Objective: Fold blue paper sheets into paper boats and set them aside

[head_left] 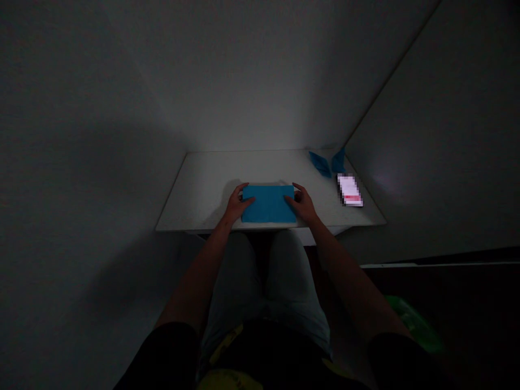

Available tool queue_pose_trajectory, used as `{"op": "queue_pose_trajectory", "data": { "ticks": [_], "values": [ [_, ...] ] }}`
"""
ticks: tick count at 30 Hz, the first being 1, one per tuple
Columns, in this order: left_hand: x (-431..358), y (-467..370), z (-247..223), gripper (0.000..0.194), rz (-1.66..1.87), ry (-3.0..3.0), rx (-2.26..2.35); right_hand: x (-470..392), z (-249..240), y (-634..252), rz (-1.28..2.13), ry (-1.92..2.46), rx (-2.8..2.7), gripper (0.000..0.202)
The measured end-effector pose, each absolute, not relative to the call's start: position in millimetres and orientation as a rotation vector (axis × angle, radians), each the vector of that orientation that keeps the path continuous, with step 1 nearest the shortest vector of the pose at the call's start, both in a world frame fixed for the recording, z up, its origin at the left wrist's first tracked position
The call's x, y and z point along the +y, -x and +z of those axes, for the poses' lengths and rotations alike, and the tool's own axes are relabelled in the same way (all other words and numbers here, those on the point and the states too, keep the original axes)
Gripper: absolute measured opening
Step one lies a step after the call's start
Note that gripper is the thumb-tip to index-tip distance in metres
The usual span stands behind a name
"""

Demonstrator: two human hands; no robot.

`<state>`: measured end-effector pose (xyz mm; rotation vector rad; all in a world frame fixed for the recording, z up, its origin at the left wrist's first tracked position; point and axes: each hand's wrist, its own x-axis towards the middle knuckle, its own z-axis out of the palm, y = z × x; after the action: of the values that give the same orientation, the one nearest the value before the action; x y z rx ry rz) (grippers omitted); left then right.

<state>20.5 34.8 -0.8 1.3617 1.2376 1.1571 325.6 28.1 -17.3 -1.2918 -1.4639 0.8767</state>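
Observation:
A blue rectangular sheet of paper (268, 206), which looks folded along its far edge, is in front of me at the near side of the white table. My left hand (236, 203) grips its left end, the thumb on top and the fingers behind the far corner. At the right end my right hand (302, 202) holds it the same way, thumb on the face. The fingertips behind the paper are partly hidden.
Two folded blue paper shapes, one a pointed piece (320, 164) and the other a smaller piece (338, 161), lie at the table's back right. A lit phone (350, 190) rests nearer on the right. Walls enclose the white table (195, 189). A green object (414, 324) is low at right.

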Motion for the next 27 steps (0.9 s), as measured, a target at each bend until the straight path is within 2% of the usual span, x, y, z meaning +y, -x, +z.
{"op": "queue_pose_trajectory", "data": {
  "ticks": [5,7,10,12,16,20,25,27],
  "values": [
    [37.0,-23.3,-9.3,0.087,1.269,-1.487,1.322,32.5,-22.4,-323.3,0.751,1.354,-1.537,0.074],
    [37.1,-23.9,-10.3,0.074,1.272,-1.581,1.37,32.7,-23.3,-322.9,0.765,1.319,-1.57,0.065],
    [36.7,-24.6,-7.7,0.039,1.219,-1.774,1.429,31.1,-20.7,-322.7,0.679,1.269,-1.707,0.052],
    [35.7,-25.8,-4.0,0.027,1.139,-1.916,1.415,28.2,-15.7,-321.1,0.581,1.229,-1.862,0.043],
    [29.0,-31.3,4.4,0.038,0.933,-2.162,1.342,17.8,-2.1,-313.2,0.454,1.177,-2.167,0.036],
    [15.5,-37.0,9.5,0.037,0.758,-2.306,1.236,7.9,7.9,-304.6,0.399,1.196,-2.329,0.042],
    [-3.5,-31.4,9.6,0.071,0.656,-2.345,1.175,0.5,11.3,-301.5,0.358,1.218,-2.413,0.056],
    [-10.4,-26.1,8.3,0.075,0.655,-2.337,1.158,-4.3,10.9,-302.9,0.337,1.204,-2.446,0.063]
  ]
}}
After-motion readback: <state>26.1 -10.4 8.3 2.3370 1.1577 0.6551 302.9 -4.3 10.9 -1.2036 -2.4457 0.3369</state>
